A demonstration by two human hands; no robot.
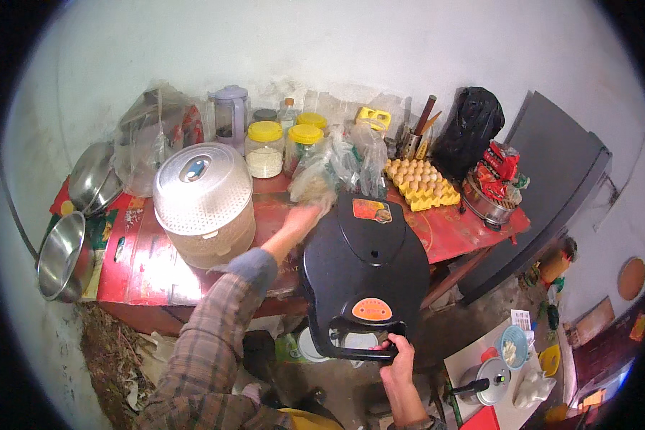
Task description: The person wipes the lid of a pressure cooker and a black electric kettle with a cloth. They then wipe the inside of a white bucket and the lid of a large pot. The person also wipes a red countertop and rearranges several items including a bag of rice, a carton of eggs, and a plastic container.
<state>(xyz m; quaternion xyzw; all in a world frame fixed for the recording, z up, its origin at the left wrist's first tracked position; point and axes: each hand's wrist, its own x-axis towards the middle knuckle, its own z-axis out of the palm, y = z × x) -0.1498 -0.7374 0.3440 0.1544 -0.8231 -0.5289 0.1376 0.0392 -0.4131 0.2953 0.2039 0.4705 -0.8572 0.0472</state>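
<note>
My right hand (399, 359) grips the front handle of a black electric baking pan (376, 279). The pan's lid carries an orange control-panel label and a picture sticker, and its handle end juts out past the front edge of the red table (271, 212). My left hand (317, 207) reaches across to the pan's back left corner, against clear plastic bags (314, 174). Its fingers are blurred and partly hidden, so whether it holds a bag is unclear. Left of that forearm stands a large round container (209, 247) under a perforated, domed translucent lid (201, 188).
Yellow-lidded jars (264, 150), a lilac-handled pitcher (231, 115) and a tray of eggs (422, 183) line the table's back. Steel basins (64, 258) lean at the left. A grey panel (548, 177) stands right. Lower right, a pressure cooker (486, 381) sits on another table.
</note>
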